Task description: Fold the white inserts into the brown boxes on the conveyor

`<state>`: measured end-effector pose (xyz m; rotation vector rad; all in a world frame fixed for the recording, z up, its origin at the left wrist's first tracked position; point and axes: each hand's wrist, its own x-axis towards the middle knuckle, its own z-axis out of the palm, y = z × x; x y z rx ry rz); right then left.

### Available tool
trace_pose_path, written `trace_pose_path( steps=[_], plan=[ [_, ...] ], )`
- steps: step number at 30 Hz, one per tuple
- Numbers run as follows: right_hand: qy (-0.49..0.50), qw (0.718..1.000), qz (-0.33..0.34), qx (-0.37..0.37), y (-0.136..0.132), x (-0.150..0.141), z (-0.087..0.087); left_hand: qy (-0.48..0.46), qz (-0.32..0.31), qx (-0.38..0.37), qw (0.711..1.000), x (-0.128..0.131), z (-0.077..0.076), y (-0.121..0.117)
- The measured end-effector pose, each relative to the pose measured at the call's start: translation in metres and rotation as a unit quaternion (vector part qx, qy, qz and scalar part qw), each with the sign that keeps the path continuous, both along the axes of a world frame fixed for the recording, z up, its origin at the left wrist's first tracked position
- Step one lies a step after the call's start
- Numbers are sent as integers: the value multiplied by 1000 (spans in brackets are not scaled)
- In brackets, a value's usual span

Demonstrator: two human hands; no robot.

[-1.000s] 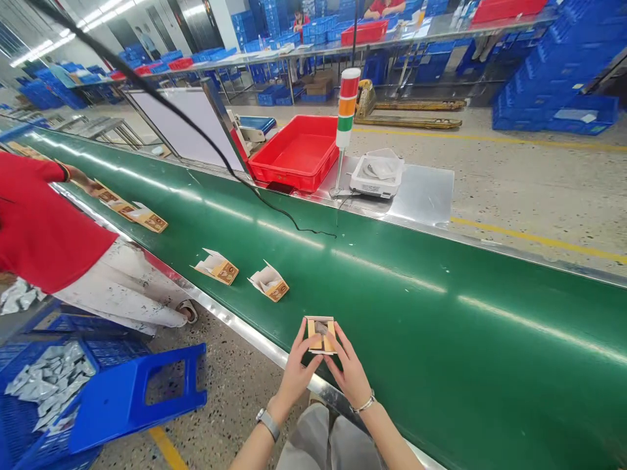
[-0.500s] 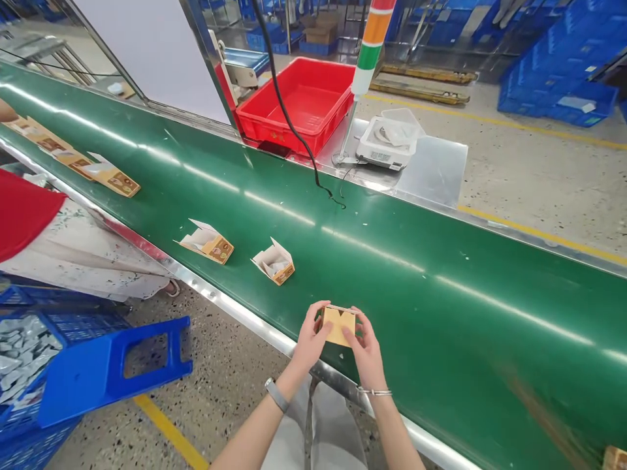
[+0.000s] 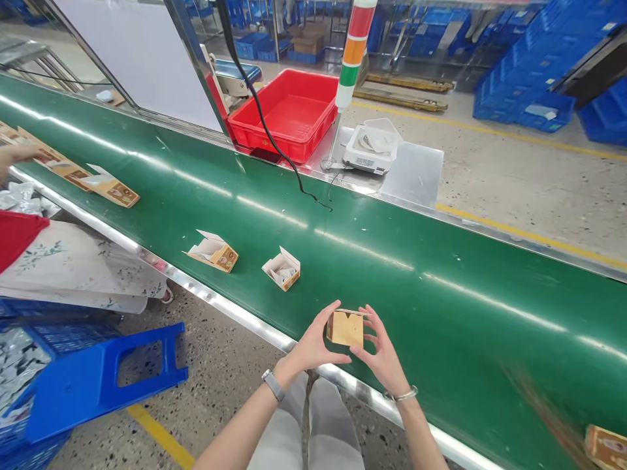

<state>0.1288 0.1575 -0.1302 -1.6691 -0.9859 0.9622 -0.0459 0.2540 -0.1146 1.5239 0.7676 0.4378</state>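
Note:
A small yellow-brown carton [image 3: 348, 328] lies between my hands over the near side of the green belt, its plain face with a V-shaped notch toward me. My left hand [image 3: 318, 339] curves around its left side, fingers spread, index near the top edge and thumb stretched below the carton. On the other side, my right hand [image 3: 379, 349] has its index at the top edge and its thumb by the lower right corner. Up the belt stand an open carton [image 3: 283, 269] with pale packets inside and another open carton [image 3: 214, 252].
Along the belt [image 3: 392, 300] at far left, several cartons [image 3: 73, 171] stand in a row by a co-worker's hand [image 3: 19, 153]. Across are a red tub [image 3: 289, 111], a scale [image 3: 371, 149] and a signal light [image 3: 353, 55]. A blue stool [image 3: 105, 378] stands left. At lower right lies a carton [image 3: 606, 447].
My thumbs have slid down off the carton's face and my left fingers have spread. The view has shifted slightly. More of the lower-right carton shows, and the co-worker's hand reaches further over the row.

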Motion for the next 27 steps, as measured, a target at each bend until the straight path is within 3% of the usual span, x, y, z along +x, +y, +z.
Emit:
trace_pose_path(
  steps=[4,8,11,18,20,22,24,25,27],
  plan=[
    [-174,982,71,31,-16,20,4,30,-54,124,990,0,3,11],
    [-303,938,118,122,-26,37,-11,34,-136,218,966,4,-7,14],
    [-359,905,156,168,-37,44,-23,32,-158,255,953,8,-12,9],
    [-359,913,138,134,-64,45,-43,57,-207,276,937,9,-13,-15],
    [-370,914,119,115,-71,40,-34,44,-116,300,946,-5,-13,-17],
    [-377,919,64,94,-76,29,-15,45,99,319,942,-23,-12,-9],
    [-369,924,-19,100,-76,10,7,66,300,290,906,-41,-9,9],
    [-355,926,-59,115,-72,-2,18,75,346,259,899,-47,-7,21],
    [-305,938,-100,130,-53,-30,31,70,319,188,926,-55,-4,46]
  ],
)
